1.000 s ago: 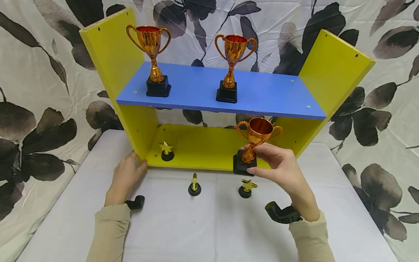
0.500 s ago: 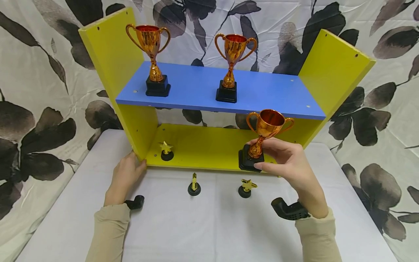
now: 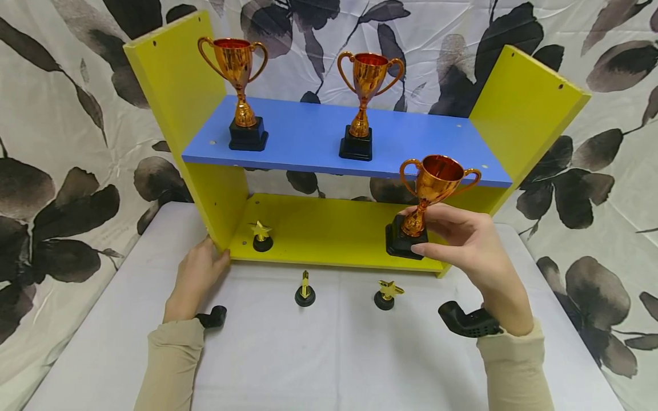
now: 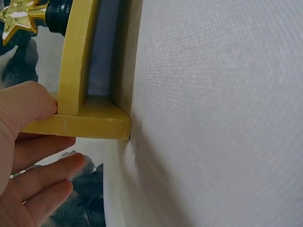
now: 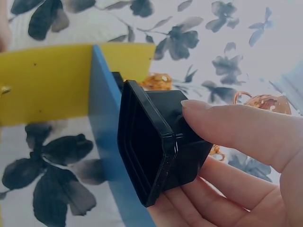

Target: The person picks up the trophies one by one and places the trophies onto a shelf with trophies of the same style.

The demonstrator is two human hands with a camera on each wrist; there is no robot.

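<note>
I have a copper-coloured trophy (image 3: pixel 436 181) up in the air in front of the right part of the shelf (image 3: pixel 329 228), tilted with its bowl leaning right. My right hand (image 3: pixel 478 245) pinches its black base (image 5: pixel 189 146), thumb on one side and fingers on the other, the gap between them just as wide as the base (its hollow underside shows in the right wrist view). In the head view the bowl overlaps the near edge of the blue board (image 3: pixel 298 131); whether they touch, I cannot tell. My left hand (image 3: pixel 197 274) holds the shelf's near left bottom corner, thumb and loosely spread fingers on opposite sides of the yellow side panel (image 3: pixel 218 197).

On the blue board, a left trophy (image 3: pixel 236 85) and a middle trophy (image 3: pixel 364 97) stand upright. Below, on the yellow bottom board, a small gold star (image 3: pixel 261 234) stands at the left. Nearer me on the white table (image 3: pixel 288 354) are an edge-on star (image 3: pixel 305 289) and, to its right, another star (image 3: pixel 386 294). A flowered cloth (image 3: pixel 581 279) hangs at the far side.
</note>
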